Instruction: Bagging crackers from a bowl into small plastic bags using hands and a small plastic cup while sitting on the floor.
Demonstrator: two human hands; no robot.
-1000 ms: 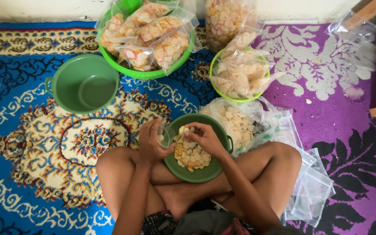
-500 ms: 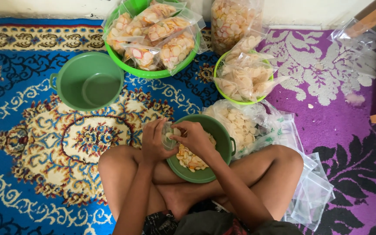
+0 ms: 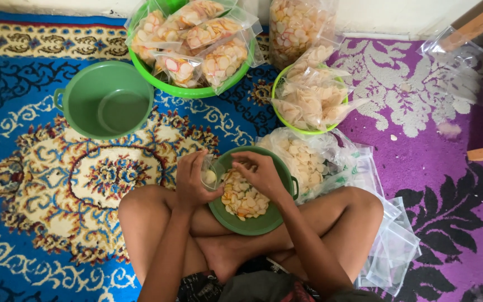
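We sit cross-legged on the patterned carpet [image 3: 40,184] with a dark green bowl [image 3: 250,222] of pale crackers [image 3: 244,197] in our lap. Our left hand [image 3: 190,180] clasps a small clear bag [image 3: 209,173] at the bowl's 9 o'clock rim. Our right hand [image 3: 261,172] curls over the crackers at 12 o'clock; whether it pinches any, we cannot tell. An empty green pot [image 3: 106,100] lies at 10 o'clock, filled bags in a bright green basin [image 3: 191,90] at 12.
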